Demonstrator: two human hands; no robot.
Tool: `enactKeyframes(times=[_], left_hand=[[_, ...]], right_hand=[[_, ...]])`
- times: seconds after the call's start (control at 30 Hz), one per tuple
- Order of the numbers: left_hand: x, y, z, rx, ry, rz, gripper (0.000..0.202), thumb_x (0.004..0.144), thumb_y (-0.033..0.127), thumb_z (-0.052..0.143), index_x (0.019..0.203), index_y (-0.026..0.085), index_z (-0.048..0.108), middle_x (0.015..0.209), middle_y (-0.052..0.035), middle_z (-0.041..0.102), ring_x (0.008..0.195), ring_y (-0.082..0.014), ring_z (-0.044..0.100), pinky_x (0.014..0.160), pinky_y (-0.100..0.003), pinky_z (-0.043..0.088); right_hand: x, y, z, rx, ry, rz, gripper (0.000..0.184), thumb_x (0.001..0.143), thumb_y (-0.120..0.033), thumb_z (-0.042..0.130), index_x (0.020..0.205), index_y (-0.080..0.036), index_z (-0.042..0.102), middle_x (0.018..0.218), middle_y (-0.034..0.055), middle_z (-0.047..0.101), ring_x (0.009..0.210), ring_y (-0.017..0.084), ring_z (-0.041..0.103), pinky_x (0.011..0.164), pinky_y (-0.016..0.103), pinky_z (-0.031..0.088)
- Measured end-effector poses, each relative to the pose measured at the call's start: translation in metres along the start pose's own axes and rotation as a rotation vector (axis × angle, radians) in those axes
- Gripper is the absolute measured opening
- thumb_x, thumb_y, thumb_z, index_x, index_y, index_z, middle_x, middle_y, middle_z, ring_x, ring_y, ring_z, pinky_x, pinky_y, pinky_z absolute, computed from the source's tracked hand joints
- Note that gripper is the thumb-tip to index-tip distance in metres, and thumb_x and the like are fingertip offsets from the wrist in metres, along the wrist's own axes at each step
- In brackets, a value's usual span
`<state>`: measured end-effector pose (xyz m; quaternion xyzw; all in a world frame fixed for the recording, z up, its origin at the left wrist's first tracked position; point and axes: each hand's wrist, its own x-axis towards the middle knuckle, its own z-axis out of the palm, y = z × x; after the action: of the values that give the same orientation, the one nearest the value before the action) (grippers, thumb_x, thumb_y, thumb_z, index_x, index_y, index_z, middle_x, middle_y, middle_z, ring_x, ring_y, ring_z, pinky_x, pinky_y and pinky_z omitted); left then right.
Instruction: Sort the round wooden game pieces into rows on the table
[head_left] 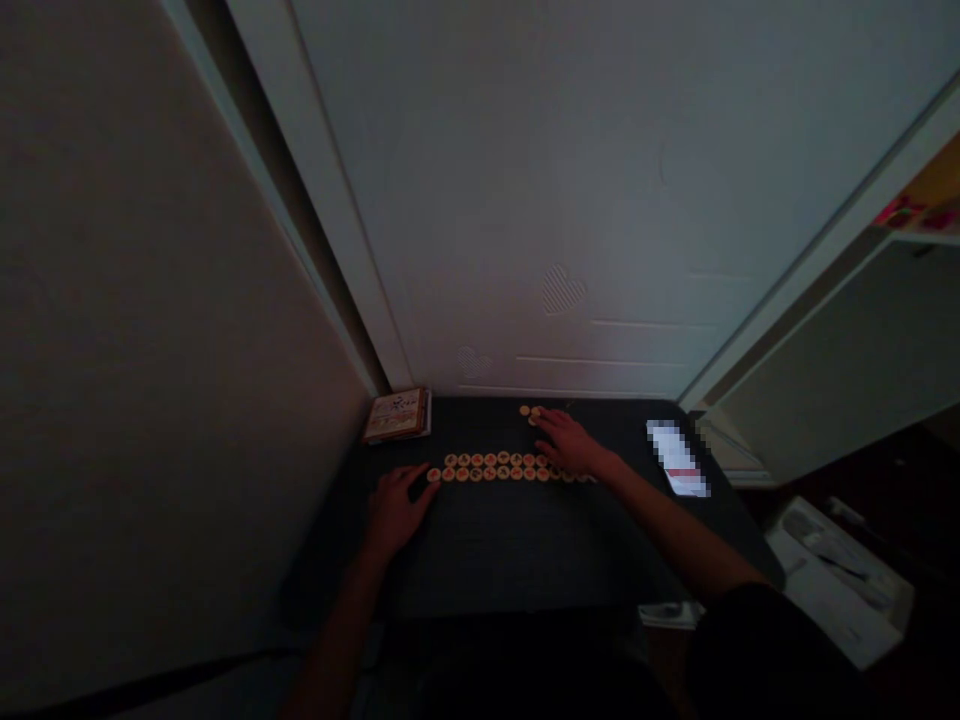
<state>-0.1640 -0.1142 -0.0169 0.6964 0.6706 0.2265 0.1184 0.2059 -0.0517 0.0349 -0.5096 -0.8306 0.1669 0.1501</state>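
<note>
Several round wooden game pieces [491, 466] lie in two close rows across the middle of a dark table [487, 560]. My left hand [394, 510] rests flat at the left end of the rows, its fingers stretched out and touching the end piece [433, 476]. My right hand [570, 443] lies palm down over the right end of the rows, fingers reaching toward a couple of loose pieces [529, 411] near the table's far edge. Neither hand visibly holds anything.
A small printed box [397, 415] sits at the table's far left corner. A phone [677, 458] lies at the right edge. A pale wall stands behind, a panel to the left, white items [840, 575] on the floor at right.
</note>
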Motion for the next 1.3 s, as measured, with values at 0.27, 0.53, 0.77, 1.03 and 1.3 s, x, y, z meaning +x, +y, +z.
enactKeyframes(times=[0.27,0.53,0.77,1.03,1.3], left_hand=[[-0.008,-0.008,0.005,-0.239,0.161,-0.027,0.053,0.09,0.058,0.052,0.123,0.02,0.068,0.123,-0.0121,0.063,0.117,-0.0289,0.059,0.105,-0.046,0.046],[-0.012,0.013,-0.009,-0.373,0.197,-0.046,0.05,0.089,0.057,0.056,0.122,0.022,0.069,0.127,-0.0116,0.059,0.119,-0.0282,0.058,0.093,-0.042,0.056],[-0.016,0.017,-0.012,-0.397,0.19,-0.024,0.048,0.088,0.057,0.057,0.118,0.022,0.071,0.124,-0.0117,0.061,0.118,-0.029,0.059,0.091,-0.044,0.057],[-0.02,0.015,-0.017,-0.408,0.175,-0.051,0.045,0.088,0.055,0.058,0.116,0.023,0.071,0.124,-0.0108,0.061,0.117,-0.0281,0.06,0.092,-0.043,0.057],[-0.021,0.018,-0.021,-0.427,0.163,-0.043,0.041,0.089,0.053,0.058,0.114,0.023,0.072,0.124,-0.0102,0.062,0.115,-0.027,0.062,0.088,-0.041,0.059]], right_hand=[[0.019,-0.003,0.016,-0.183,-0.11,0.003,0.05,0.102,-0.035,0.043,0.148,-0.018,0.045,0.157,0.0136,0.041,0.143,0.034,0.035,0.11,0.057,0.037],[0.039,-0.016,0.019,-0.241,-0.171,-0.101,0.045,0.098,-0.018,0.046,0.141,-0.013,0.054,0.149,0.0145,0.051,0.138,0.024,0.048,0.111,0.037,0.041],[0.075,-0.044,0.021,-0.259,-0.22,-0.156,0.044,0.09,-0.005,0.053,0.132,-0.015,0.064,0.137,0.0155,0.062,0.129,0.025,0.057,0.108,0.036,0.044],[0.108,-0.078,0.02,-0.258,-0.296,-0.178,0.032,0.097,-0.036,0.062,0.123,-0.017,0.061,0.125,0.0087,0.063,0.107,0.023,0.065,0.092,0.045,0.055],[0.123,-0.093,0.024,-0.21,-0.296,-0.226,0.023,0.091,-0.017,0.064,0.113,-0.016,0.069,0.111,0.0094,0.068,0.102,0.021,0.064,0.087,0.033,0.05]])
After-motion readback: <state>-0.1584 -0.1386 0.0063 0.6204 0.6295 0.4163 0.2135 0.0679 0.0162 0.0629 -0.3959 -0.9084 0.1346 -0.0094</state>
